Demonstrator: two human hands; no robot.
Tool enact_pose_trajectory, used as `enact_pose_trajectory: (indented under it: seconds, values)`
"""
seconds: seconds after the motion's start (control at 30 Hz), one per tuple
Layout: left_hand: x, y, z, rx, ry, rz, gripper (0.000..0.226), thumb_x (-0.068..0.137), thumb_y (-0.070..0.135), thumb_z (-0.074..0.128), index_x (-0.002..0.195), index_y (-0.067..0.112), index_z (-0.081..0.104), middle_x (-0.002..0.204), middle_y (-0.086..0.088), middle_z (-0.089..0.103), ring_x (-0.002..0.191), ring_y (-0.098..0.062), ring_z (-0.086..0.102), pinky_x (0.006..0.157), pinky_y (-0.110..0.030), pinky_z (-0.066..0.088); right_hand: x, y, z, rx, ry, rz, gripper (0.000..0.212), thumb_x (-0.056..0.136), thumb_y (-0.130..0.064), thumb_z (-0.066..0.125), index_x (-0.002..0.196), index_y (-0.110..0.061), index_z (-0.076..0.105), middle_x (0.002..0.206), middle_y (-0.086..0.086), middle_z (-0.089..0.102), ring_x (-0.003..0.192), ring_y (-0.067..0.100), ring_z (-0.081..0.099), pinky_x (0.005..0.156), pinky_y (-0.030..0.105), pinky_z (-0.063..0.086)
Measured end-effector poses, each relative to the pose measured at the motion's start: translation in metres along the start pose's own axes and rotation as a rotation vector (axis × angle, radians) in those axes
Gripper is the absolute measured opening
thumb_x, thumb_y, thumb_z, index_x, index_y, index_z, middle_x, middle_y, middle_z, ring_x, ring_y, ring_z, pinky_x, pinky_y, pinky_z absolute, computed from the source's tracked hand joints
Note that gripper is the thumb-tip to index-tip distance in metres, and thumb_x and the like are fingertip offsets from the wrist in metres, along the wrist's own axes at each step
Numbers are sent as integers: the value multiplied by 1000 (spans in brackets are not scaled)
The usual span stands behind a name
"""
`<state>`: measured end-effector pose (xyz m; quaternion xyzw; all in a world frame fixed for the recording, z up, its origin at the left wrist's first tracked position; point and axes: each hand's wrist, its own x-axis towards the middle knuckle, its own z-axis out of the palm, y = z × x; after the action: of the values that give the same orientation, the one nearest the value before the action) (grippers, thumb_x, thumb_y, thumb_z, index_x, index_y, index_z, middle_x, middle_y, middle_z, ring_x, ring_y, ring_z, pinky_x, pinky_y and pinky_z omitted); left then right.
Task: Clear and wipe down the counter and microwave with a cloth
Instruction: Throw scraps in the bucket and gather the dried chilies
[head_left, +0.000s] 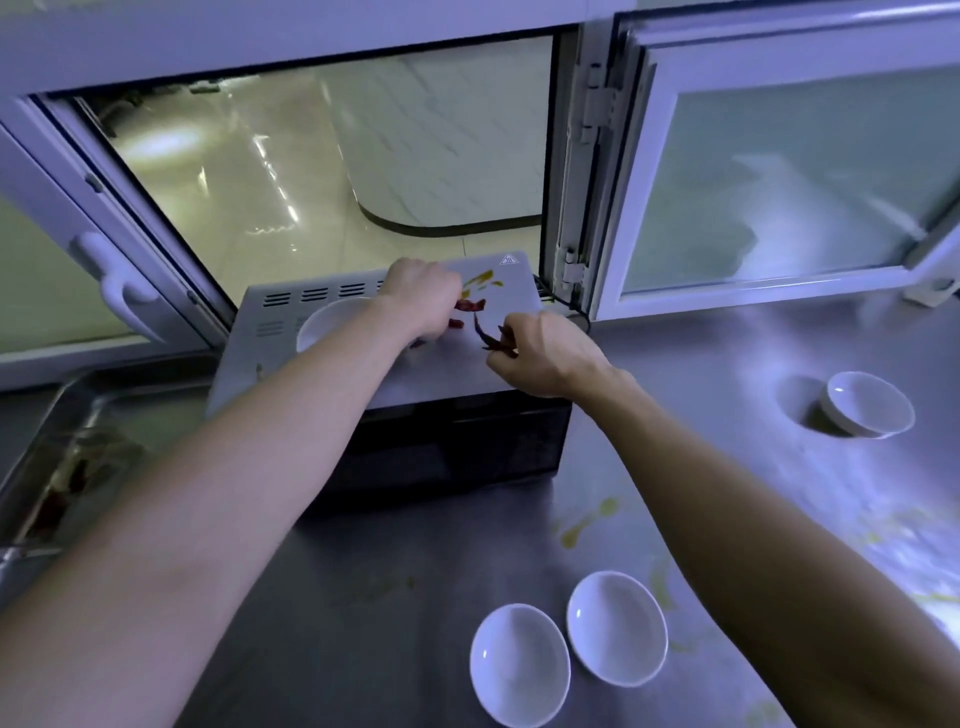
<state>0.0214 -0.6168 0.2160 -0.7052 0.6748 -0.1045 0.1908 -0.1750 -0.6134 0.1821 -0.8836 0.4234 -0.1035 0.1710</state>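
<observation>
Hands both on microwave top, at the back of the counter. I see right hand pinching dark dried chillies; left hand curled over red chilli bits, grip hidden, can't tell. White bowl just beside left wrist. Yellow smears near the top's back edge.

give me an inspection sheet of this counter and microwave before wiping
surface: stainless steel counter, yellow smears
job's things: white microwave, top carries yellow streak and red dried chilli pieces; no cloth seen
clutter: round white bowl on microwave; two shallow white dishes in front; small white bowl at right; metal tray at left
hands: left hand curled at chillies, grip hidden; right hand pinches dark chilli
cables: black cable behind microwave
surroundings: open white-framed window
</observation>
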Motion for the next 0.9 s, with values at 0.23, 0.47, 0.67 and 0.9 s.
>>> enact_pose_trajectory:
  seconds: [0.23, 0.47, 0.67, 0.9]
  values:
    - [-30, -9, -18, -1418, 153, -143, 11, 92, 19, 69, 100, 11, 68, 84, -3, 78, 49, -12, 54, 54, -28, 44, -27, 4, -20, 514, 191, 166, 32, 99, -31, 52, 74, -16, 39, 65, 2, 47, 60, 22, 39, 58, 38, 33]
    - [-157, -74, 42, -2030, 119, -110, 31, 113, 20, 51, 132, 0, 65, 78, 1, 49, 52, -13, 34, 48, -27, 33, -35, -97, -9, 805, 89, -7, 28, 112, -30, 46, 95, -8, 51, 76, 9, 69, 58, 31, 68, 54, 44, 56]
    - [-280, -187, 154, -2133, 188, -444, 17, 112, 20, 52, 104, 14, 66, 69, 1, 39, 44, -11, 36, 41, -23, 32, -19, -257, 66, 799, 15, -119, 24, 108, -25, 56, 99, -3, 60, 72, 10, 61, 60, 18, 59, 58, 35, 49]
    - [-346, -333, 331, -1919, -88, -936, 20, 110, 15, 56, 91, 15, 58, 68, 1, 48, 39, -8, 40, 36, -19, 31, 19, -429, 227, 807, -330, 145, 37, 108, -38, 57, 93, -6, 70, 63, 0, 54, 50, 16, 50, 50, 31, 41]
